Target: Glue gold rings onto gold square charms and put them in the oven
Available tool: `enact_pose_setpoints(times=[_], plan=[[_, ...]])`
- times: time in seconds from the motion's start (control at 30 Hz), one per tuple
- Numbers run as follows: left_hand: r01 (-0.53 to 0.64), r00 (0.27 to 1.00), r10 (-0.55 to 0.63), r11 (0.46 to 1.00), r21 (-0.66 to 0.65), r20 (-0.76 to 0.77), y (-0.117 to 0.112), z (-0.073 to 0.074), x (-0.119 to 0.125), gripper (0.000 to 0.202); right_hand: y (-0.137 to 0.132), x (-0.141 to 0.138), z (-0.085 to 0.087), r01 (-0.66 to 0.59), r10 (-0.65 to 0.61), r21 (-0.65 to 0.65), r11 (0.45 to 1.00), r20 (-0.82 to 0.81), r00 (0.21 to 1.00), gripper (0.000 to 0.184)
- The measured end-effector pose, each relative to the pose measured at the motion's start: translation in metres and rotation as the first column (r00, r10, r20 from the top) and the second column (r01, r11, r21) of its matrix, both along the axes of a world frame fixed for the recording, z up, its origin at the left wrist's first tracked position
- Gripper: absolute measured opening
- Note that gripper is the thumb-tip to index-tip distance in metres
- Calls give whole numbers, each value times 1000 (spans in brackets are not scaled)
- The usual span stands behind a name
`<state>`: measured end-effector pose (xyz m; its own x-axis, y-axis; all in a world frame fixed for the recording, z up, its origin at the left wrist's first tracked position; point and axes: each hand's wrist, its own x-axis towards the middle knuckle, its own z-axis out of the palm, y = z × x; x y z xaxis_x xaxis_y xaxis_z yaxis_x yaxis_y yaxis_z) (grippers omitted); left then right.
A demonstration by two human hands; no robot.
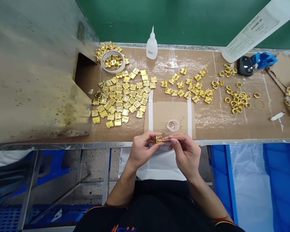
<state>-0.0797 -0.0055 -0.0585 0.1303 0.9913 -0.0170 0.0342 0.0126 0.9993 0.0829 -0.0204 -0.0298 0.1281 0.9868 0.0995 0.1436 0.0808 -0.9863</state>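
Between the thumb and fingers of my left hand (143, 149) is a small gold square piece (159, 139). My right hand (186, 154) pinches a thin stick (168, 140), whose tip meets the gold piece. Both hands are at the front edge of the bench. Just beyond them, a small clear cup (172, 125) stands on a cardboard pad (164, 111) with white tape strips down its sides. Many flat gold square plates (125, 93) lie to the left of the pad, and gold pieces with ring parts (195, 87) lie to its upper right.
A white dropper bottle (152, 46) stands at the back. To its left, a tape roll (113, 62) surrounds more gold pieces. Gold rings (239, 100) lie on the right, near a black device (245, 66) and a large white bottle (258, 32). A metal box (38, 74) walls the left side.
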Motion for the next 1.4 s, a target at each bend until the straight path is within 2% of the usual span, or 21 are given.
enact_pose_setpoints(times=[0.37, 0.6, 1.4], plan=[[-1, 1000, 1, 1000, 23, 10, 1, 2, 0, 19, -1, 0, -3, -20, 18, 40, 999, 50, 999, 10], [-6, 1000, 6, 998, 65, -3, 1, 1, 1, 18, 0, -1, -2, -20, 19, 20, 1000, 61, 998, 9], [6, 998, -4, 999, 37, -58, 1, 1, -1, 20, 3, 1, 0, -23, 24, -30, 999, 6, 1000, 10]])
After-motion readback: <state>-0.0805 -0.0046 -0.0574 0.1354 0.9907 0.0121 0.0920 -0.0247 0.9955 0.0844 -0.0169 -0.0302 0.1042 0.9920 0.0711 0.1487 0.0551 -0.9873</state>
